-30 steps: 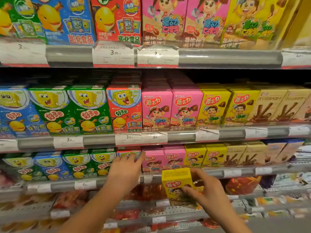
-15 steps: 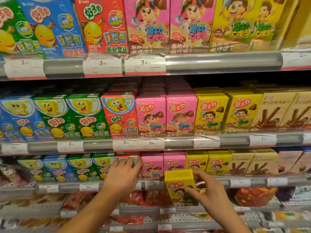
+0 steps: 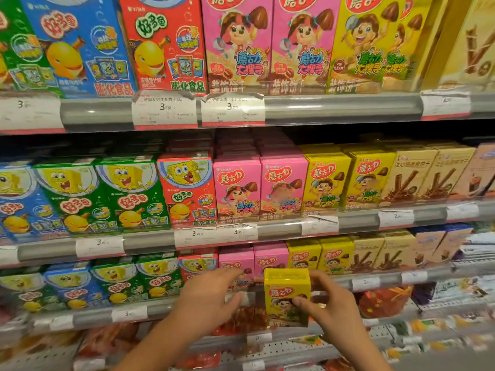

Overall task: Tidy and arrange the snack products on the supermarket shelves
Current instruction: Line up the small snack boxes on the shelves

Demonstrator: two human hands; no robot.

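My right hand (image 3: 330, 307) grips a small yellow snack box (image 3: 286, 295) upright, in front of the lower shelf rail (image 3: 160, 307). Behind it on that shelf stand pink boxes (image 3: 235, 259) and matching yellow boxes (image 3: 318, 253). My left hand (image 3: 207, 298) reaches toward the pink boxes with fingers spread, its fingertips at the front of one; it holds nothing.
The middle shelf carries rows of blue, green and red boxes (image 3: 128, 191), pink boxes (image 3: 259, 186), yellow boxes (image 3: 348, 178) and beige stick-biscuit boxes (image 3: 426, 172). Larger boxes fill the top shelf (image 3: 345, 105). Red packets (image 3: 383, 301) hang below the lower rail.
The view has tilted up slightly and moved closer. My right hand has lifted the yellow box a little toward the lower shelf. My left hand stays by the pink boxes.
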